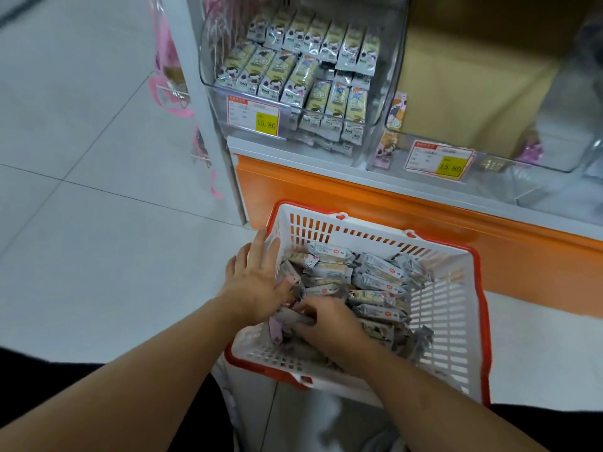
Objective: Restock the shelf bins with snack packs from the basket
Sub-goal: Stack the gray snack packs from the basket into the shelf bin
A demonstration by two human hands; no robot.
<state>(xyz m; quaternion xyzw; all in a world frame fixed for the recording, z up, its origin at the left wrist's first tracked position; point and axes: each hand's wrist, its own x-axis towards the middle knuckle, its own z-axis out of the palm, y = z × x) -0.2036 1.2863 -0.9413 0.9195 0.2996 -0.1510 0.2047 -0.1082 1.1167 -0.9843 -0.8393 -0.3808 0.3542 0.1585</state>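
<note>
Right hand [321,318] grasps a snack pack [293,316] inside the basket [453,288]; left hand [257,275], fingers extended, rests against the basket's left wall below the bin [293,76].

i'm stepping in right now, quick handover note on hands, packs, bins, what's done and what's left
Left hand: fingers straight, at the basket's left wall, touching packs.
Right hand: curled round a grey snack pack near the basket's left side, not yet lifted.
Basket sits on the floor before the orange shelf base, still holding many loose packs.
Left clear bin: largely stocked with rows of packs.
Right clear bin: nearly bare, a few packs at its edges.
Left: move the basket's packs into the bins.
</note>
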